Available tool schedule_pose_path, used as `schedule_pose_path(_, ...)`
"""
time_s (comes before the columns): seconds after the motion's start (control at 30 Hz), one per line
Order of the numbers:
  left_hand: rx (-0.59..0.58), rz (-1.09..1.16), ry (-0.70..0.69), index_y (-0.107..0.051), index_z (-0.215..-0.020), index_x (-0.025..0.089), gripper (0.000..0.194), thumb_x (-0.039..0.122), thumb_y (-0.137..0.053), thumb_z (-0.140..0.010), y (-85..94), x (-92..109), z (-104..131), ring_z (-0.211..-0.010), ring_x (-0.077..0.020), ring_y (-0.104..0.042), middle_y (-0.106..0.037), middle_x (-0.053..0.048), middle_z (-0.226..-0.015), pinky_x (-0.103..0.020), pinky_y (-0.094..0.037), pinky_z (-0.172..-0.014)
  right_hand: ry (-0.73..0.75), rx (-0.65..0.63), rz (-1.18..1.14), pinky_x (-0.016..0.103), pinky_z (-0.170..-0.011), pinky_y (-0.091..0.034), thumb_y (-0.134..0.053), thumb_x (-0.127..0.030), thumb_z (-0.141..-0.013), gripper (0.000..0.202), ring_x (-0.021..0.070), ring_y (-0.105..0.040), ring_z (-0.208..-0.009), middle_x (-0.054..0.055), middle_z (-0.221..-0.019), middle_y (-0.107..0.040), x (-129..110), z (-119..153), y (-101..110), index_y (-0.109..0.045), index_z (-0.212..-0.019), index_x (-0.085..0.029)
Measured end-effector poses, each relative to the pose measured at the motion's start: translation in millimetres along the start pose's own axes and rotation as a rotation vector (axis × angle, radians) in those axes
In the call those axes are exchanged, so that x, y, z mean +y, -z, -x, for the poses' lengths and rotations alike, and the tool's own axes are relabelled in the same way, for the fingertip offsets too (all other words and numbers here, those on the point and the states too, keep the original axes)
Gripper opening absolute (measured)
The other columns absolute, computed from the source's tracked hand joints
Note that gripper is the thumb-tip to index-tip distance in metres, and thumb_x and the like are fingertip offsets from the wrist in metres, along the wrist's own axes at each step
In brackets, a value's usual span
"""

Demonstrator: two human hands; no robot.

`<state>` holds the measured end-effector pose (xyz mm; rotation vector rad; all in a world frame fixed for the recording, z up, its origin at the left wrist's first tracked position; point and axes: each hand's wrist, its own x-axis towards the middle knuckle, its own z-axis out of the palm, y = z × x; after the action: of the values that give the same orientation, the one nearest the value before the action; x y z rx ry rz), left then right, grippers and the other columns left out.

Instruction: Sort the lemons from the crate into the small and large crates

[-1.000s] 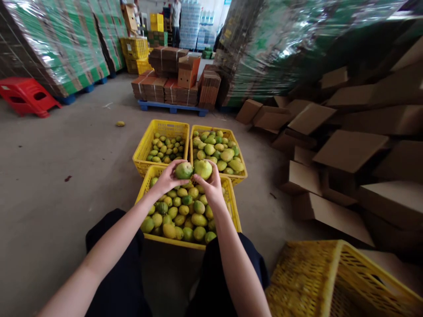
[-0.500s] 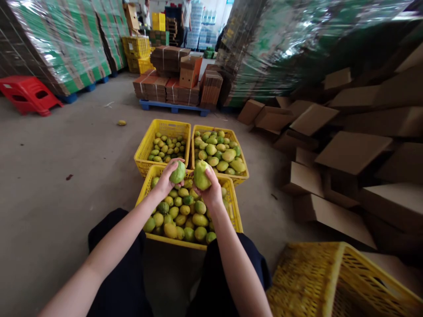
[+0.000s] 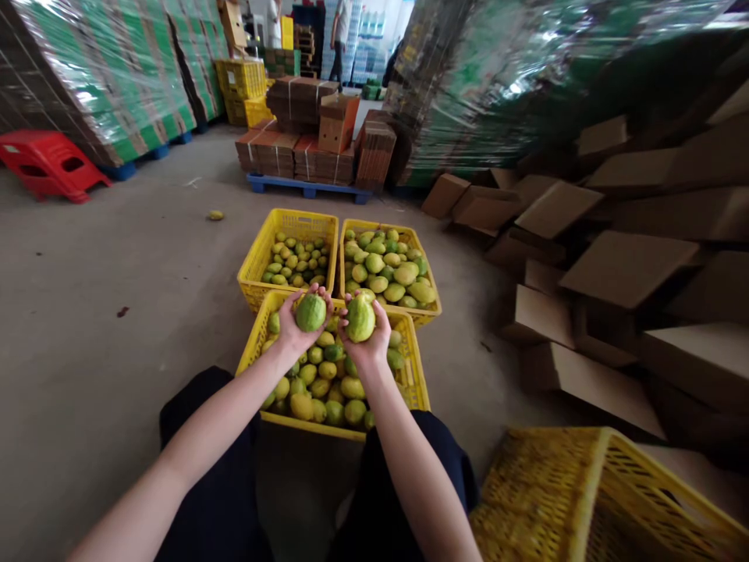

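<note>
Both grips have rolled over since half a second ago: the left grip (image 3: pixel 297 320) has turned from back-up to palm-up, the right grip (image 3: pixel 370 343) has opened out the same way, and each held fruit shows a different side. The round, green, ribbed-skinned fruit (image 3: pixel 310 313) rests in the left grip, with the fingers curled around its far edge. The bumpy, yellow-green, slightly elongated fruit (image 3: pixel 360 318) rests in the right grip, with fingers closed about both its sides. The grips stand just beside each other with a narrow gap between, so the two fruits do not touch.

Below both grips is the rectangular, slotted, yellow plastic crate (image 3: pixel 417 367), filled with oval green and yellow fruits (image 3: pixel 319 388); how high the grips hang over them is hard to tell. Just beyond the left grip stands a second yellow plastic crate (image 3: pixel 251 269) of smaller-looking fruits, and just beyond the right grip a third yellow plastic crate (image 3: pixel 426 317), heaped fuller with larger-looking ones. A single yellowish fruit (image 3: pixel 215 215) lies on the grey floor (image 3: pixel 146 289), well away to the left of the left grip. Brown cardboard boxes (image 3: pixel 629 268) lie jumbled well to the right of the right grip.
</note>
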<state>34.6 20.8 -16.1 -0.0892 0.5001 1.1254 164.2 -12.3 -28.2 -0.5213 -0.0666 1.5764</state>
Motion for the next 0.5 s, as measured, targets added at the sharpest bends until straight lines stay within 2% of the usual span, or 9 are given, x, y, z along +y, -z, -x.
schedule_pose_path(0.2,-0.048,0.022,0.035,-0.063,-0.073,0.016,0.024,0.02,-0.045,-0.089,2.7,-1.1,-3.4,-0.066,-0.0156,-0.068,-0.067,-0.004,-0.07,-0.026,-0.059,-0.065,-0.074,0.014,-0.031,0.021,-0.046,-0.052,-0.052,-0.033,-0.09,0.019,0.0138,-0.065,-0.057,0.002,-0.076,-0.074,3.9,0.5,-3.7,-0.064,-0.092,-0.018)
schedule_pose_path(0.5,-0.109,-0.071,0.03,-0.057,-0.067,0.017,0.025,0.015,-0.041,-0.087,-1.8,-0.1,1.9,-0.057,-0.0157,-0.064,-0.061,-0.002,-0.063,-0.027,-0.055,-0.056,-0.105,-0.048,0.032,0.02,-0.042,-0.048,-0.054,-0.032,-0.087,0.018,0.0135,-0.061,-0.054,0.003,-0.073,-0.072,5.5,-2.0,0.5,-0.064,-0.09,-0.017)
